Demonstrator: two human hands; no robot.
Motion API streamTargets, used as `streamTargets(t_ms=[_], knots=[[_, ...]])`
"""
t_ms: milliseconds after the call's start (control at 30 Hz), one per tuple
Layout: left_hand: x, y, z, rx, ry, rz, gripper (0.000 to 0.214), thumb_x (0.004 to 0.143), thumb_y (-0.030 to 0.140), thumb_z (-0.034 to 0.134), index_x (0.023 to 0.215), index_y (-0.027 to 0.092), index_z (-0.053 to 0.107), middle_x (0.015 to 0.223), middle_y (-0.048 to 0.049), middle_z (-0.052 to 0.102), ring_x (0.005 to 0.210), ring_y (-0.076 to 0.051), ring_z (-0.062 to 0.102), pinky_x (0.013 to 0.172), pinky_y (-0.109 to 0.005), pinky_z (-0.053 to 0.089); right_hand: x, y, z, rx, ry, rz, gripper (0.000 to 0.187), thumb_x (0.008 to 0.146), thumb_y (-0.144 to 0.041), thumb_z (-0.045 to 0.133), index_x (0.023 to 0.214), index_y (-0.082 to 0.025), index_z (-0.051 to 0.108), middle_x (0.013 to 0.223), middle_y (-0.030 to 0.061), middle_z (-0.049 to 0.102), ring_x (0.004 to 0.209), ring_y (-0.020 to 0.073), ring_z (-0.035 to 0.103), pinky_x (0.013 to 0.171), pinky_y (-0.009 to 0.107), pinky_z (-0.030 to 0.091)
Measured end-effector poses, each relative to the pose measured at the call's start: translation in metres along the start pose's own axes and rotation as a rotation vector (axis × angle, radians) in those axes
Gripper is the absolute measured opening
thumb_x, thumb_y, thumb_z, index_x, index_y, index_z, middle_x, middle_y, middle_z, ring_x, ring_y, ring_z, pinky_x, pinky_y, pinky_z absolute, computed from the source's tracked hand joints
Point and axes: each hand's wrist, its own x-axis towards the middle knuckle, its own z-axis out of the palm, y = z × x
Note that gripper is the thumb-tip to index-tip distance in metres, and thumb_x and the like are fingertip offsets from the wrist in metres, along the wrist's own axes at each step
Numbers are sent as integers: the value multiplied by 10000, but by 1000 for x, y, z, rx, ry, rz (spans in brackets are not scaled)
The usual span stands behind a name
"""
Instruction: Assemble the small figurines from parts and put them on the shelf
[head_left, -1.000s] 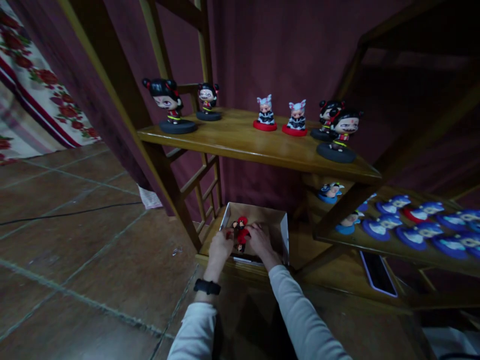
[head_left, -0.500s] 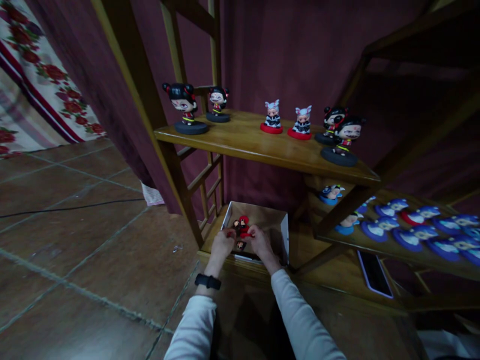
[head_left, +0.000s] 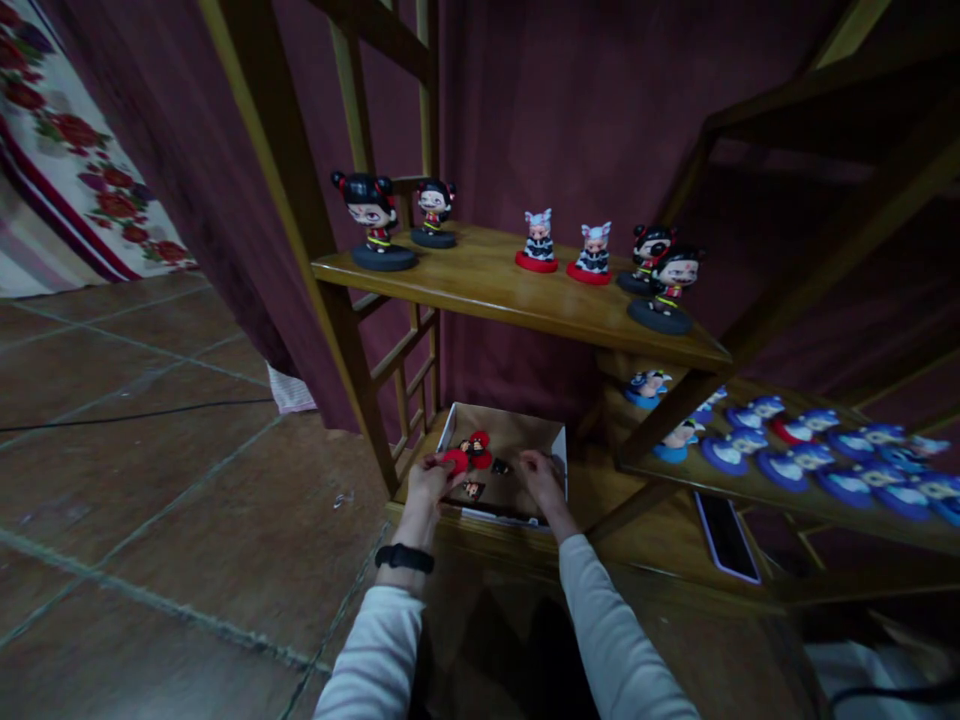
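Note:
A shallow cardboard box (head_left: 517, 424) with white outer sides rests on the lowest shelf, and both my hands reach into it. My left hand (head_left: 427, 487), a dark band on its wrist, is closed on a red disc (head_left: 454, 460) at the box's left side. Beside that disc lie red round pieces and small dark-haired figures (head_left: 478, 450). A small dark piece (head_left: 500, 466) lies between my hands, and another little figure (head_left: 472, 489) is near the front wall. Over the right half of the box, my right hand (head_left: 543, 480) has curled fingers; anything in them is hidden.
Above the box, a wooden shelf (head_left: 495, 283) holds dark-based figurines (head_left: 375, 222) and two red-based ones (head_left: 538, 240). Several blue-based figurines (head_left: 799, 460) stand on a lower shelf to the right. Below them lies a phone (head_left: 726, 535). A shelf post (head_left: 352, 390) rises left of the box.
My hands have moved apart. The left now holds a red disc at the box's left side, while the right has moved rightward from the red pieces. The view has shifted slightly.

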Motion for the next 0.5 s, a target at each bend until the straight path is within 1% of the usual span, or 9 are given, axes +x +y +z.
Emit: streamTargets(t_ms=[100,200,300,367,400,433,500], knots=[[0,5,-3,-25,-24,-21,165,710,-41,522,739,121,510,672,-37,603,586,-114,613,574,-271,556,3,6,11,-88,-84,-13,236,746,-229,505,947,-185,621,956,69,632,900,176,560,834,307,421],[-2,8,-3,-43,-38,-25,145,725,-25,509,756,116,521,695,-46,611,608,-121,616,596,-294,562,1,3,24,-151,-172,-92,330,701,-197,578,1030,-206,604,1067,76,585,1039,197,501,899,312,386],[-3,9,-3,-62,-32,-15,139,723,-16,517,751,121,522,710,-46,615,644,-131,622,630,-321,567,-1,-1,29,-148,-234,-115,365,665,-125,600,1014,-231,614,1071,62,576,1074,198,474,927,315,367],[-3,10,-4,-61,-26,-12,139,719,-13,522,751,122,520,714,-48,618,657,-133,624,643,-324,567,-1,-3,28,-75,-238,-68,334,655,-98,599,961,-228,631,1034,53,591,1042,192,495,928,326,369],[-3,9,-4,-59,-26,-13,139,719,-12,523,756,122,520,715,-50,619,660,-134,625,644,-321,567,-1,-4,26,-4,-227,-21,305,658,-102,597,937,-221,635,1011,50,601,1016,187,512,921,332,378],[-3,8,-4,-59,-30,-15,140,720,-10,523,765,122,520,717,-51,620,661,-134,626,643,-317,567,-1,-6,24,94,-213,43,271,669,-121,593,921,-212,635,985,46,612,981,182,532,903,338,397],[-3,5,-2,-56,-54,-23,144,721,-9,521,784,121,521,711,-50,622,656,-135,629,643,-310,567,0,-10,19,376,-197,207,209,697,-185,584,901,-192,628,919,39,636,892,171,574,835,350,453]])
